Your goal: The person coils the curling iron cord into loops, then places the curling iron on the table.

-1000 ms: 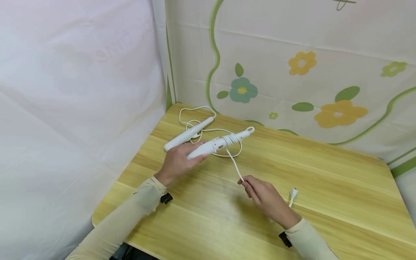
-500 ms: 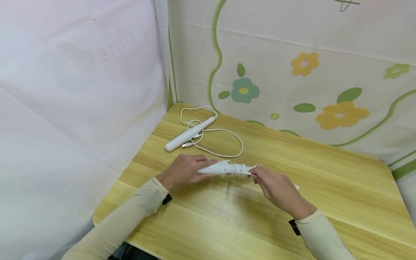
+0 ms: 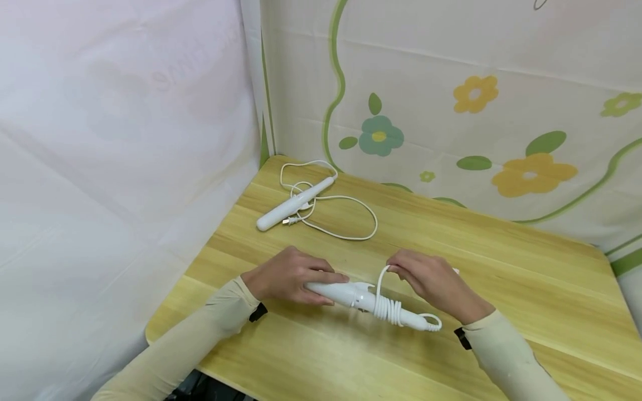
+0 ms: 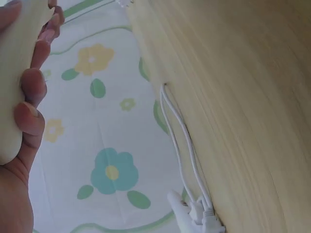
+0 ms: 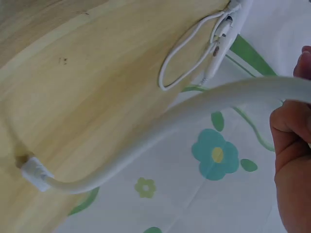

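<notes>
My left hand (image 3: 296,277) grips the thick end of a white hair-styling iron (image 3: 336,292), fingers curled around its body (image 4: 9,97) in the left wrist view. White cord is wound in several coils (image 3: 387,309) round the narrower part, and a loop (image 3: 432,320) bends back at the tail. Above the coils, my right hand (image 3: 431,278) pinches the loose cord (image 3: 379,279), which rises from them in an arc. In the right wrist view the cord's free length ends in a white plug (image 5: 35,174) over the wood.
Further back on the wooden table (image 3: 501,267) lies a second white iron (image 3: 296,205), its cord (image 3: 373,217) spread in loops and its plug (image 3: 291,221) beside it. Flower-printed fabric (image 3: 411,55) hangs behind the table, and a white sheet (image 3: 125,139) at the left.
The held iron has come nearer the front edge and turned so its tail points right and forward. My right hand carries the cord from below the iron round to above it.
</notes>
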`<state>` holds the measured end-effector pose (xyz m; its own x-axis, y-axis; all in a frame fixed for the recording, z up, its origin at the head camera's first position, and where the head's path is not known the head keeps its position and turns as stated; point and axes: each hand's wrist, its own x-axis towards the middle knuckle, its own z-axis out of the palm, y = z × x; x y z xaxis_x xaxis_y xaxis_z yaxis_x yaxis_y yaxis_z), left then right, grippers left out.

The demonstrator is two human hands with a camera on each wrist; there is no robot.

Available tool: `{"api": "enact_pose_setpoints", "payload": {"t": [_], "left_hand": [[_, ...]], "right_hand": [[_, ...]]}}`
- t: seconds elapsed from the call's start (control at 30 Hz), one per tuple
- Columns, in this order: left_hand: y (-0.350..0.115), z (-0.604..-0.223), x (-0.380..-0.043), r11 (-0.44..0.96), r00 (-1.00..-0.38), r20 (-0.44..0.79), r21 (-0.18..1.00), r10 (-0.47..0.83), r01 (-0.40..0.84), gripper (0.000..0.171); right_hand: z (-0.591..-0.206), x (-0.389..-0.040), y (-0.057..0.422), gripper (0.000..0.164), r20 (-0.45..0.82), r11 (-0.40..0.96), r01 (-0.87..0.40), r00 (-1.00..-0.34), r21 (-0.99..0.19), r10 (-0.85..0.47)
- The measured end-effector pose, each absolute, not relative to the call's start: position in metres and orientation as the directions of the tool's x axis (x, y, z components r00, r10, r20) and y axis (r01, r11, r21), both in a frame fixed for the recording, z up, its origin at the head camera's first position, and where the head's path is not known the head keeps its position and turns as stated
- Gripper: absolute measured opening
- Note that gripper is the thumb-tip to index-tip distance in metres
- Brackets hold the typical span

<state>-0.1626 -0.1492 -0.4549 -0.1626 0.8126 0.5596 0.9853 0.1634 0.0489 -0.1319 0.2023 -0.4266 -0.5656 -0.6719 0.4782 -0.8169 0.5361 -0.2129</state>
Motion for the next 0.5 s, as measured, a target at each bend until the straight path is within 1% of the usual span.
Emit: {"api": "enact_pose_setpoints", "payload": {"t": [0.1, 0.23, 0.3, 0.5], "left_hand": [[-0.147, -0.453, -0.161, 0.135, -0.179, 0.581, 0.119, 0.794, 0.984, 0.051], [-0.143, -0.453, -0.159, 0.1, -0.206, 0.613, 0.202, 0.763, 0.974, 0.052], [-0.141, -0.453, -0.158, 0.09, -0.221, 0.632, 0.233, 0.743, 0.968, 0.052], [-0.138, -0.456, -0.159, 0.086, -0.263, 0.671, 0.286, 0.693, 0.954, 0.052]], "right_hand": [[-0.43, -0.131, 0.206, 0.007, 0.446, 0.525, -0.803, -0.594, -0.282, -0.67], [-0.436, -0.131, 0.206, 0.012, 0.436, 0.496, -0.804, -0.594, -0.327, -0.676], [-0.439, -0.13, 0.203, 0.012, 0.43, 0.489, -0.801, -0.598, -0.345, -0.676], [-0.444, -0.122, 0.199, 0.016, 0.385, 0.499, -0.734, -0.671, -0.46, -0.633]]}}
